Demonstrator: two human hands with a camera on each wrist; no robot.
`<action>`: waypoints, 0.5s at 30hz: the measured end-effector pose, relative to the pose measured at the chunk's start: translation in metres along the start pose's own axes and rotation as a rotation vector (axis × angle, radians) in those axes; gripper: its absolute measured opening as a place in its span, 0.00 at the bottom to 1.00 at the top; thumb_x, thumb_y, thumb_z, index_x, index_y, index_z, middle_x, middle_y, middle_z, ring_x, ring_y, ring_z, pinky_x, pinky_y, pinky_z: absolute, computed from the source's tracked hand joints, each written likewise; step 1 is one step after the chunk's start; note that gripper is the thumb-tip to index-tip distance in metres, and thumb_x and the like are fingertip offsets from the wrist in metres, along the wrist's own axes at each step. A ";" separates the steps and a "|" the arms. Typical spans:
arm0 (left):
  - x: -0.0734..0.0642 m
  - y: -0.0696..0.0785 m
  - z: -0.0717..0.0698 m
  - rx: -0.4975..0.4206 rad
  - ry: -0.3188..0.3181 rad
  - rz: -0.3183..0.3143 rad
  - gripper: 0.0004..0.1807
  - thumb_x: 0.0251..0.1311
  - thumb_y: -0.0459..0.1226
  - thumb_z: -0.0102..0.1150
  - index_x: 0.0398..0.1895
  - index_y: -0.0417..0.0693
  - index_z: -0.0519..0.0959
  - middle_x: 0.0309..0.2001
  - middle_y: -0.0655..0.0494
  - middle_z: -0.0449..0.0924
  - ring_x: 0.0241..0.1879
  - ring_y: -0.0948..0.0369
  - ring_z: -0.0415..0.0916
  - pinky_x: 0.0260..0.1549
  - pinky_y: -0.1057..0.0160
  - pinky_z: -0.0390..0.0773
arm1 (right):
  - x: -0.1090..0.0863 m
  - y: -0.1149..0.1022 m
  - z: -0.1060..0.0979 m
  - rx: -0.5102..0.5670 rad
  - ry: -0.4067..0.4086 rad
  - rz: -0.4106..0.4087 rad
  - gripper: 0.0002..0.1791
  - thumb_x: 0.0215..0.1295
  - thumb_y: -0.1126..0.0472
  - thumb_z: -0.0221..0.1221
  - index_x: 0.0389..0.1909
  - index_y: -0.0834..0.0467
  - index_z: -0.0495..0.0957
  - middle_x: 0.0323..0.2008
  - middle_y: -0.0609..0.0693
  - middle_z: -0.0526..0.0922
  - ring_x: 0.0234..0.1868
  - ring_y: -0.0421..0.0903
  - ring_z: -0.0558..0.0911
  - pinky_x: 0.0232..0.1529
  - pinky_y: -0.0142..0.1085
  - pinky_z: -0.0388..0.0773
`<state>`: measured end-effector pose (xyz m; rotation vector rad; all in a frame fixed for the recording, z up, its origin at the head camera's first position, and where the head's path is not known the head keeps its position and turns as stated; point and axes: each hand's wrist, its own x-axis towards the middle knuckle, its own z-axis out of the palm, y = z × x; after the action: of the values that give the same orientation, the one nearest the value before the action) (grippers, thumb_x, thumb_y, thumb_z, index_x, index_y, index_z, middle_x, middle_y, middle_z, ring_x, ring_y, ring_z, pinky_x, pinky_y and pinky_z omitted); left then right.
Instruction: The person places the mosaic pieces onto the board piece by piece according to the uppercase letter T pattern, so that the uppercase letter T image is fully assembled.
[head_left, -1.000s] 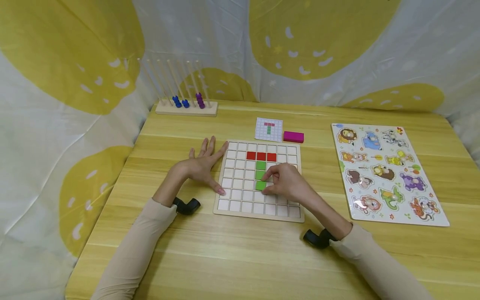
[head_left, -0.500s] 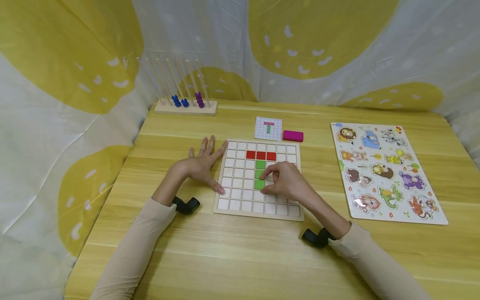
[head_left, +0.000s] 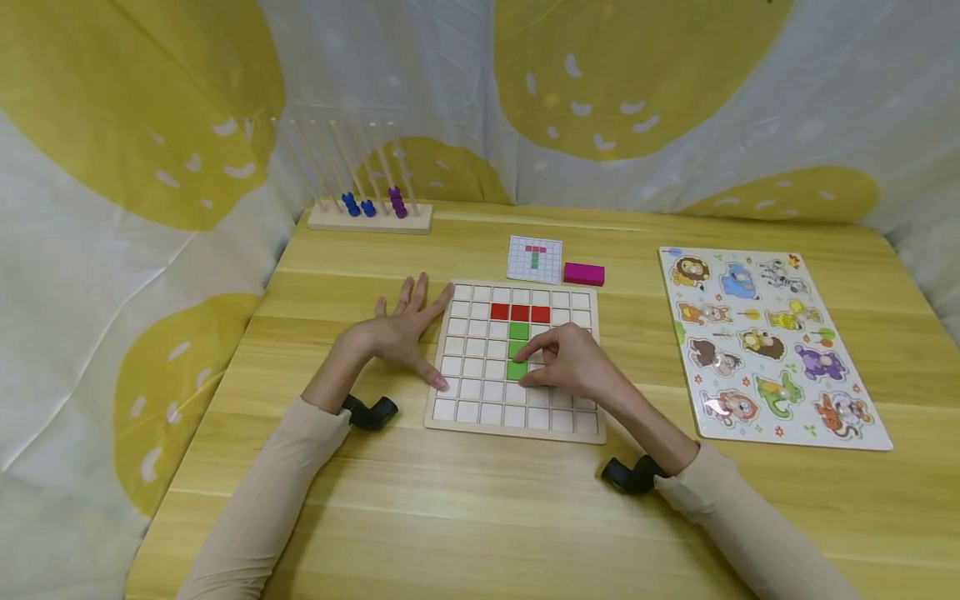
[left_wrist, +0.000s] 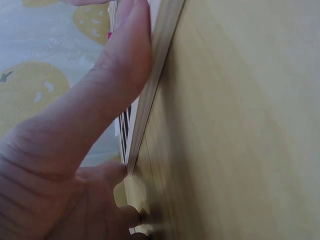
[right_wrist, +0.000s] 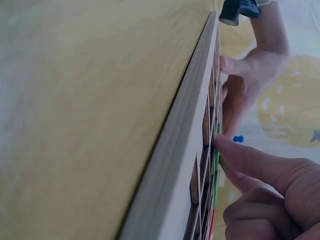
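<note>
A wooden grid board [head_left: 480, 423] lies on the table. Three red tiles [head_left: 520, 312] form a row near its far side, and a column of three green tiles [head_left: 518, 331] runs down from the middle one. My right hand [head_left: 567, 360] pinches the nearest green tile [head_left: 515, 371], index fingertip at its far edge and thumb at its near edge. The right wrist view shows that thumb [right_wrist: 227, 145] against the green. My left hand [head_left: 397, 333] spreads its fingers at the board's left edge, its thumb [left_wrist: 122, 60] resting on the rim. My right fingers hide some squares.
Beyond the board lie a pattern card [head_left: 534, 259] with a red and green T and a magenta block [head_left: 583, 274]. An animal peg puzzle [head_left: 772, 350] is at the right. A peg abacus [head_left: 371, 218] with blue and purple beads stands at the back left.
Both hands and the tiles hold nearly the same places. Only a slight shift of the head view shows.
</note>
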<state>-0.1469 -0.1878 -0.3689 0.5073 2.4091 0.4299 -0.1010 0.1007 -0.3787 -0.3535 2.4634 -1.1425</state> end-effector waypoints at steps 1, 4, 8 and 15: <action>0.000 0.000 0.000 0.000 0.000 -0.001 0.82 0.43 0.59 0.82 0.84 0.55 0.24 0.79 0.37 0.06 0.79 0.39 0.05 0.71 0.23 0.19 | 0.000 0.000 0.000 0.000 0.000 -0.001 0.14 0.51 0.64 0.79 0.40 0.56 0.91 0.13 0.44 0.60 0.21 0.42 0.62 0.27 0.32 0.60; 0.000 0.000 0.000 0.006 -0.003 -0.001 0.82 0.43 0.59 0.82 0.84 0.55 0.24 0.79 0.37 0.06 0.79 0.39 0.05 0.71 0.23 0.19 | -0.001 0.000 -0.001 0.000 -0.005 -0.006 0.13 0.52 0.62 0.79 0.40 0.56 0.91 0.14 0.44 0.60 0.21 0.42 0.61 0.27 0.32 0.59; 0.001 0.000 0.001 0.014 -0.004 -0.004 0.82 0.43 0.60 0.81 0.84 0.56 0.23 0.79 0.38 0.05 0.79 0.40 0.05 0.71 0.24 0.19 | -0.002 0.001 -0.006 0.009 -0.013 -0.014 0.12 0.56 0.59 0.76 0.42 0.54 0.91 0.15 0.45 0.61 0.22 0.43 0.61 0.25 0.32 0.56; -0.003 -0.002 0.003 0.002 0.018 0.027 0.78 0.47 0.60 0.79 0.84 0.56 0.26 0.80 0.38 0.08 0.79 0.40 0.05 0.72 0.25 0.19 | -0.007 0.005 -0.025 -0.009 0.014 0.001 0.16 0.65 0.55 0.70 0.51 0.55 0.88 0.19 0.46 0.66 0.23 0.44 0.64 0.25 0.32 0.58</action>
<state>-0.1434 -0.1909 -0.3704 0.5394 2.4226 0.4458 -0.1063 0.1231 -0.3658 -0.3475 2.4808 -1.1374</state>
